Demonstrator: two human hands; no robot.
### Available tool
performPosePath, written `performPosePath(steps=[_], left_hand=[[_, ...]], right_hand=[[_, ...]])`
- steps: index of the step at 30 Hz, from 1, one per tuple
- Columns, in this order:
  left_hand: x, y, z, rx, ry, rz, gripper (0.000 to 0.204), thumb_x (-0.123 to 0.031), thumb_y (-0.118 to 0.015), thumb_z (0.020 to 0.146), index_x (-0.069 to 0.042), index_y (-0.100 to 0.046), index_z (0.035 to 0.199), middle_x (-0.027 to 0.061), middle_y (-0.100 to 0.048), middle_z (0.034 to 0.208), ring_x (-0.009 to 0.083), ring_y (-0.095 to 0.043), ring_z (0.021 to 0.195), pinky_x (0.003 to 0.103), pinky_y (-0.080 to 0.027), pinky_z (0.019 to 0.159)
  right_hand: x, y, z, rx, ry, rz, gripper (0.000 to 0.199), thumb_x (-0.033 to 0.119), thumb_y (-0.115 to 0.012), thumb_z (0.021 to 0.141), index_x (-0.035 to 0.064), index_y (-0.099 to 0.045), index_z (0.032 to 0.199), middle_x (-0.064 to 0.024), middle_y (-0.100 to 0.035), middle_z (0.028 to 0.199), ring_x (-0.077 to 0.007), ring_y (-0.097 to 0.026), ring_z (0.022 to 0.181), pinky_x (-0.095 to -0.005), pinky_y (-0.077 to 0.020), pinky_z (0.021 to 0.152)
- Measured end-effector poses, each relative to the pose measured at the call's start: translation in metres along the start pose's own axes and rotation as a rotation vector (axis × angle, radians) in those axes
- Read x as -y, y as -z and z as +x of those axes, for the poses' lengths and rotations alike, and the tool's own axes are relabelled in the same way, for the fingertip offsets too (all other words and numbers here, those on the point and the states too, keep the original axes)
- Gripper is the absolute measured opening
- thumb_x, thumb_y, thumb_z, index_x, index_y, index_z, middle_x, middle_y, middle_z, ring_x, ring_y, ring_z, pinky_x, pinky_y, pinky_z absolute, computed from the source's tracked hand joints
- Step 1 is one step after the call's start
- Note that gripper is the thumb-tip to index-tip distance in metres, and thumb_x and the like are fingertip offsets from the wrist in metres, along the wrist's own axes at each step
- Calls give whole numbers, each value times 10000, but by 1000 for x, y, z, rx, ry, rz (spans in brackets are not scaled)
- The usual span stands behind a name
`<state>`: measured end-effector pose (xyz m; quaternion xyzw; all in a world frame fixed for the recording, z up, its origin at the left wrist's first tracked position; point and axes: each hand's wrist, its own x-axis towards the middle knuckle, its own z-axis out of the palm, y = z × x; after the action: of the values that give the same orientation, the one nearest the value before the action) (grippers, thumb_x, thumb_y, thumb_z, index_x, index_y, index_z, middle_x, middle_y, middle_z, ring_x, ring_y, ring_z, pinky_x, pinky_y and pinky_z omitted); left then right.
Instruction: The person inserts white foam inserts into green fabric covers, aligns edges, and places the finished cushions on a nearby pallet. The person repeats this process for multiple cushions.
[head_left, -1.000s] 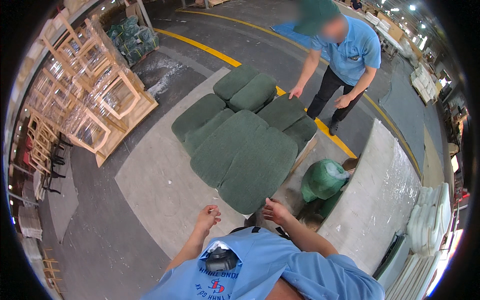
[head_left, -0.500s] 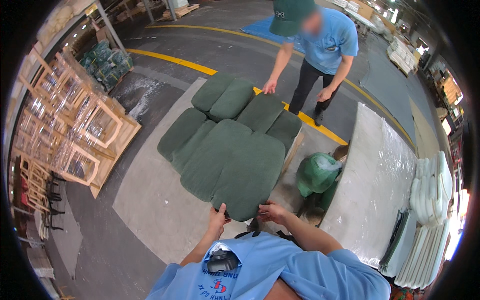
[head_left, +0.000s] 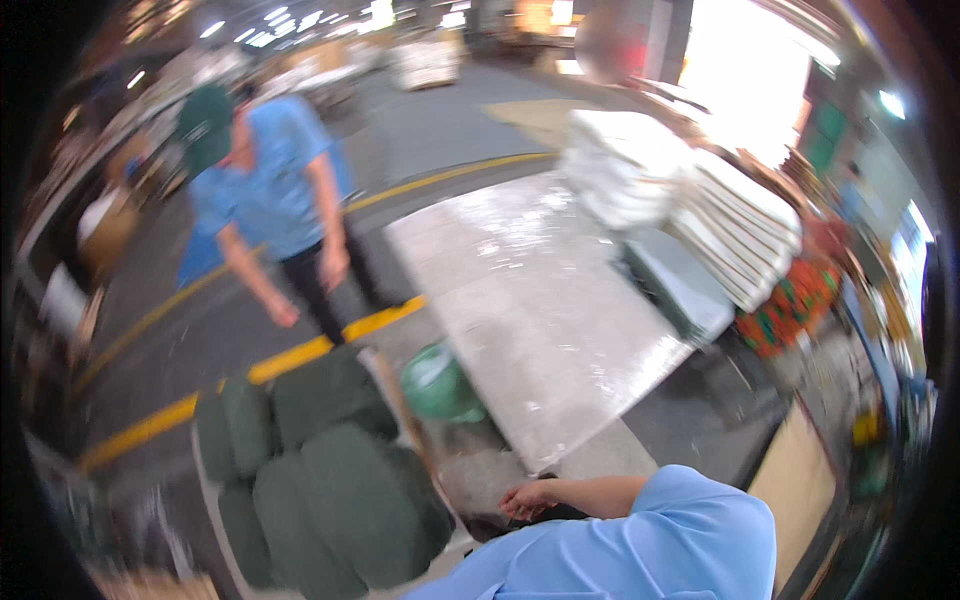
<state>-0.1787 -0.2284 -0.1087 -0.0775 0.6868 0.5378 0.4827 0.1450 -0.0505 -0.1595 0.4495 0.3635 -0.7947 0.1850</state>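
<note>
The right hand (head_left: 528, 497), fingers curled and holding nothing, hovers beside soft, rounded green cushions (head_left: 335, 470) on the floor. The left hand is hidden. A co-worker (head_left: 265, 190) stands beyond.

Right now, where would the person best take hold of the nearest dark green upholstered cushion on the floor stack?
Probably by the right edge of the nearest dark green upholstered cushion, coming from the person's side. That rounded edge faces the right hand and overhangs the stack's base, leaving room for fingers underneath. The picture is blurred, so seams or handles cannot be told. The left hand is out of view.
</note>
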Motion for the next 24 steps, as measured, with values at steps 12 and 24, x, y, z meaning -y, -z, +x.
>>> performPosePath(steps=[12, 24], left_hand=[[72, -253, -54, 816, -42, 1024, 602, -453, -536, 1066, -85, -444, 1533, 195, -628, 1374, 279, -729, 891, 375, -616, 717], [226, -361, -176, 1364, -100, 1781, 574, -399, -598, 1046, -73, -487, 1505, 169, -667, 1316, 255, -723, 887, 375, -603, 739]], right_hand=[[-223, 53, -117, -698, 141, 597, 406, 310, -680, 1024, 98, -626, 1366, -96, -717, 1170, -227, -724, 929, -397, -593, 762], [-451, 90, -261, -1056, 186, 1104, 341, 262, -677, 1030, 85, -638, 1319, -98, -728, 1111, -256, -750, 873, -431, -601, 714]])
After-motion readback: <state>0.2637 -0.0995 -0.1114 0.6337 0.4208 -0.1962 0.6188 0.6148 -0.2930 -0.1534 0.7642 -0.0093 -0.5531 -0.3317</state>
